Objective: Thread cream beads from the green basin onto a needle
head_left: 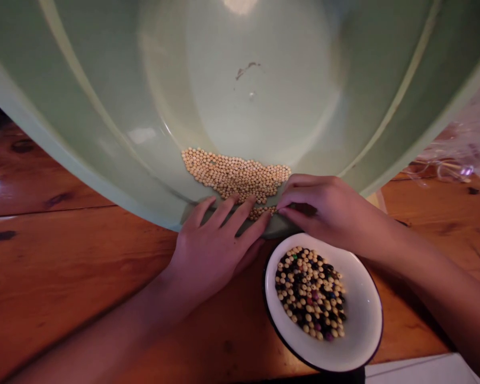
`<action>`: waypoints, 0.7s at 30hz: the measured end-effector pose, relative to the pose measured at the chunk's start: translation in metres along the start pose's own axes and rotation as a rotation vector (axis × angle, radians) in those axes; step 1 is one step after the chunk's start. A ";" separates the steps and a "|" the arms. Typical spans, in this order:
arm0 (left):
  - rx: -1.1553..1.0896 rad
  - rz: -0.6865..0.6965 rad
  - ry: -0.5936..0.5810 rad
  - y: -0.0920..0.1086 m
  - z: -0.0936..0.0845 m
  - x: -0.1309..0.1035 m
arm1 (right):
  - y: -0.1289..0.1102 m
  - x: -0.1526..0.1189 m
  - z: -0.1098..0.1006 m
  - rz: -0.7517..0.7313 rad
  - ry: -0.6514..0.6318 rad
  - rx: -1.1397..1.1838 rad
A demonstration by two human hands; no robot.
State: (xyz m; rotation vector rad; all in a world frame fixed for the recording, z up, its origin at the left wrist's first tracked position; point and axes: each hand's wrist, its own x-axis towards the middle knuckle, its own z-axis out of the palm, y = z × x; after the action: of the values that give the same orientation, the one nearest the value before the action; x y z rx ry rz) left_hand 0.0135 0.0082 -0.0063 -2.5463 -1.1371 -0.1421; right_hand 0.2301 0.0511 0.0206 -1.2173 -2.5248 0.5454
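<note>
Many small pale wooden beads (pixel 240 173) lie along the near side of a large light-green basin (pixel 260 122). My left hand (pixel 214 250) rests over the basin's near rim with its fingers spread, the fingertips beside the beads. A smaller strip of beads (pixel 261 213) sits close to the rim, by the tips of my left fingers. My right hand (pixel 324 208) reaches in from the right, thumb and fingers pinched together at the end of this strip. Whatever is between those fingertips is too small to make out.
Below my right hand, a white dark-rimmed bowl (pixel 364 320) holds mixed pale, black and coloured beads (pixel 310 293). Crumpled clear plastic (pixel 460 138) lies at the right. White paper (pixel 420 370) shows at the bottom right. Everything stands on a wooden table (pixel 64 256).
</note>
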 end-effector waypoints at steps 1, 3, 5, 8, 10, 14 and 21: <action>-0.004 -0.001 -0.002 0.000 0.000 0.000 | 0.000 0.000 -0.001 -0.012 -0.004 0.000; -0.017 -0.005 -0.002 0.001 0.001 0.000 | 0.001 0.000 -0.003 -0.057 -0.018 -0.008; -0.032 -0.017 0.000 0.001 0.003 0.000 | 0.001 0.001 -0.005 -0.104 -0.036 -0.044; -0.054 -0.032 -0.005 0.002 0.004 -0.001 | 0.000 0.005 -0.007 -0.164 -0.056 -0.117; -0.064 -0.031 -0.010 0.002 0.004 -0.001 | 0.000 0.008 -0.007 -0.232 -0.080 -0.119; -0.070 -0.022 -0.007 0.002 0.005 -0.001 | 0.002 0.012 -0.008 -0.299 -0.108 -0.050; -0.052 -0.021 0.114 0.003 0.007 0.000 | 0.005 0.011 -0.011 -0.229 -0.122 0.090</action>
State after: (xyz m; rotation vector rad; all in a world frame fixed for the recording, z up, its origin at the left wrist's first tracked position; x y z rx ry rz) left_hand 0.0158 0.0089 -0.0134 -2.5360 -1.1302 -0.3221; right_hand 0.2312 0.0651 0.0297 -0.8729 -2.6619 0.6855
